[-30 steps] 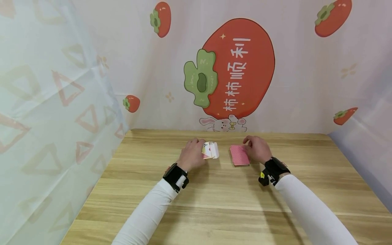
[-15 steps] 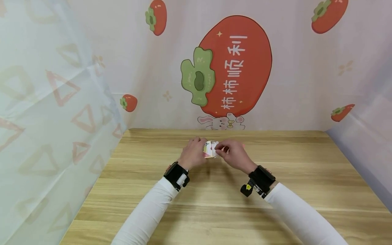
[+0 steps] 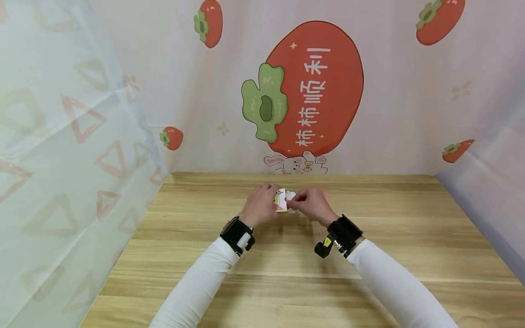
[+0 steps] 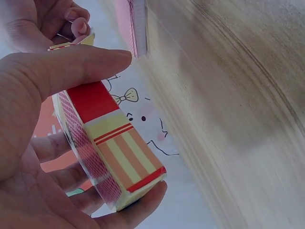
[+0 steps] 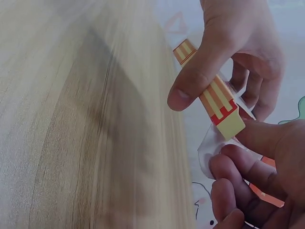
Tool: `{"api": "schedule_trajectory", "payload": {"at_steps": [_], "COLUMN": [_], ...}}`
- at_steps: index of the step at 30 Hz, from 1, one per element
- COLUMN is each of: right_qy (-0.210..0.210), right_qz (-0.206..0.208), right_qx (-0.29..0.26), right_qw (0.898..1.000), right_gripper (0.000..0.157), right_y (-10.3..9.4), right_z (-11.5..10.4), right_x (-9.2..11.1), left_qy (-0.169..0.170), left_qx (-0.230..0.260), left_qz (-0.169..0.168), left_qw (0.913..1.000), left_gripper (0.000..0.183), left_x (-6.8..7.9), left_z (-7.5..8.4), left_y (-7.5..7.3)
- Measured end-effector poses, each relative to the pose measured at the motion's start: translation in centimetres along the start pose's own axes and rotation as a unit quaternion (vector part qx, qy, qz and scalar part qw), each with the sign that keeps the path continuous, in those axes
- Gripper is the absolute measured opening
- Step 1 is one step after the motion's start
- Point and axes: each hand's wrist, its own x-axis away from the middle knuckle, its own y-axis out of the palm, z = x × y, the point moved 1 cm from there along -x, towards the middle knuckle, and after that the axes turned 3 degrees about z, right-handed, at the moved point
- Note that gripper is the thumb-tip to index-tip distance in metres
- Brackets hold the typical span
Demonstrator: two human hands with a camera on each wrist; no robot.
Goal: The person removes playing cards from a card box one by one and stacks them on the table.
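Observation:
A playing-card box (image 3: 280, 200), patterned in red, yellow and white, is gripped in my left hand (image 3: 258, 206). In the left wrist view, the thumb lies across the striped narrow side of the card box (image 4: 109, 138) and the fingers curl under it. My right hand (image 3: 313, 207) is at the box's right end. There, in the right wrist view, its thumb and fingers pinch the pale end flap (image 5: 208, 149). A deck of pink-backed cards (image 3: 326, 197) lies on the table, mostly hidden behind my right hand in the head view.
The wood-grain table (image 3: 270, 282) spreads in front of me. Behind it hangs a pale cloth (image 3: 389, 114) printed with persimmons and a rabbit, and another cloth (image 3: 82, 159) hangs along the left side.
My right hand has left the deck and moved left to the card box, where it now pinches the end flap. My left hand has kept its grip on the box.

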Motion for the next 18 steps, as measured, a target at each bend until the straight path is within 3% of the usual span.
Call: {"api": "schedule_trajectory", "payload": {"at_steps": [10, 18], "right_qy": [0.049, 0.052], "right_qz": [0.013, 0.012], "right_qx": [0.016, 0.019], "right_qw": [0.999, 0.998], "right_gripper": [0.025, 0.021], "right_y": [0.15, 0.11], "right_z": [-0.39, -0.50], "right_x": [-0.30, -0.39], "left_qy": [0.024, 0.038], "left_qx": [0.008, 0.002], "left_qz": [0.012, 0.019], "left_qw": [0.9996, 0.9991], "left_gripper": [0.067, 0.070], "left_x": [0.19, 0.31], "left_z": [0.12, 0.07], "left_y": [0.07, 0.05]}}
